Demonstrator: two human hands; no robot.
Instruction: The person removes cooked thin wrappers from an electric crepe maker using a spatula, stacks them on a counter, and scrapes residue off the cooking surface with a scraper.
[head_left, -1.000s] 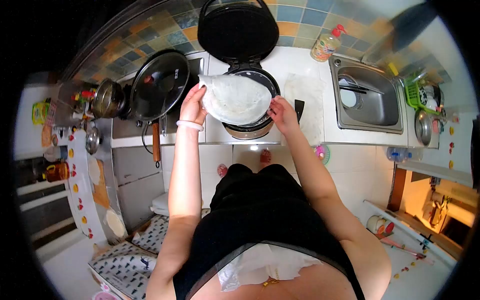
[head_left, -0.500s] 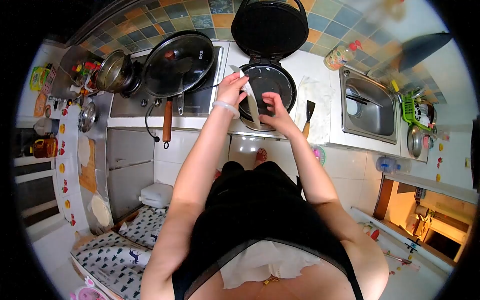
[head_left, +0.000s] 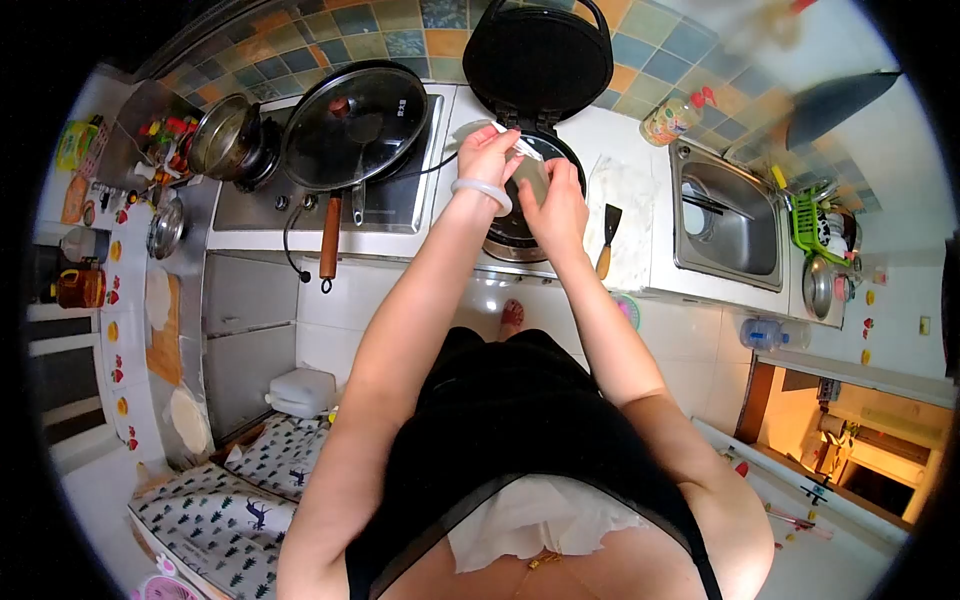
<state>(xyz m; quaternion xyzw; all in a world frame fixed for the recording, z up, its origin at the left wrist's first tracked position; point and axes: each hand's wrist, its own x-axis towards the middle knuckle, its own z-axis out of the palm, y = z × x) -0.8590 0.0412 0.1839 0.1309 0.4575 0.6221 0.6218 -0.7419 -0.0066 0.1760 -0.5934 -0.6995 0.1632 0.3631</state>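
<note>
A thin pale dough sheet [head_left: 532, 176] hangs between my hands over an open round electric griddle [head_left: 514, 237], its black lid [head_left: 538, 62] raised behind. My left hand [head_left: 488, 160], with a white bangle at the wrist, pinches the sheet's upper edge. Close to its right, my right hand [head_left: 558, 208] has its fingers on the sheet's other side. Hands and sheet cover much of the black pan. A black spatula [head_left: 611, 228] with a wooden handle lies on a white floured sheet [head_left: 632, 200] to the right.
On the left stand a glass-lidded wok [head_left: 354, 125] on the stove [head_left: 400, 205] and a small pot [head_left: 222, 140]. To the right are a soap bottle [head_left: 672, 118], a sink [head_left: 730, 238] and a green rack [head_left: 815, 225]. More pale rounds [head_left: 190, 420] lie at the far left.
The dough sheet was first spread wide between both hands, then turned edge-on. My right hand has since moved up against it, near my left hand. The view has shifted.
</note>
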